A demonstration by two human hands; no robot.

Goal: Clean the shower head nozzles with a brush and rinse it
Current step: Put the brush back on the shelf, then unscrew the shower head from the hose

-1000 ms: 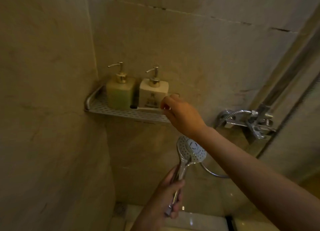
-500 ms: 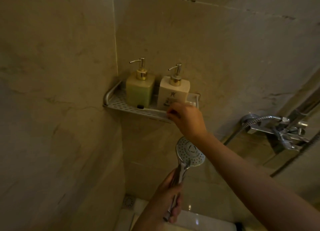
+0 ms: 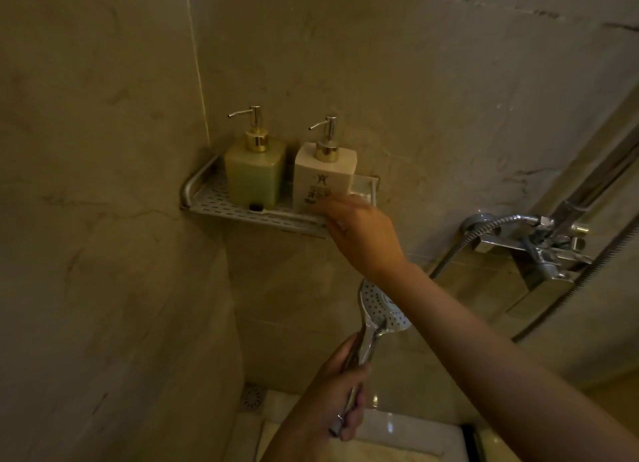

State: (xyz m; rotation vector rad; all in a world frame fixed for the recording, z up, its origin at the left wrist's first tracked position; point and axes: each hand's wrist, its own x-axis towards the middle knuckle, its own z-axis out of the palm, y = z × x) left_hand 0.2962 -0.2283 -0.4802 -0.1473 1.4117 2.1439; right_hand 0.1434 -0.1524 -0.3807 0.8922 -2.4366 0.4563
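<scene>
My left hand (image 3: 340, 385) is closed around the chrome handle of the shower head (image 3: 378, 306), low in the middle. The head's round nozzle face points up and towards me. My right hand (image 3: 359, 233) reaches over it to the front edge of the perforated metal corner shelf (image 3: 214, 202). Its fingers are curled at the foot of the white pump bottle (image 3: 323, 171). The fingertips are blurred, so I cannot tell if they hold anything. No brush is visible.
A green pump bottle (image 3: 254, 174) stands to the left of the white one, with a small black item (image 3: 255, 206) in front of it. The chrome mixer tap (image 3: 549, 250) and its hose (image 3: 449, 257) are on the right wall. A floor drain (image 3: 252, 397) lies below.
My view has shifted, so the shelf now sits further right in frame. My right hand has stayed at the shelf's front edge by the white bottle. My left hand has kept its hold on the shower head.
</scene>
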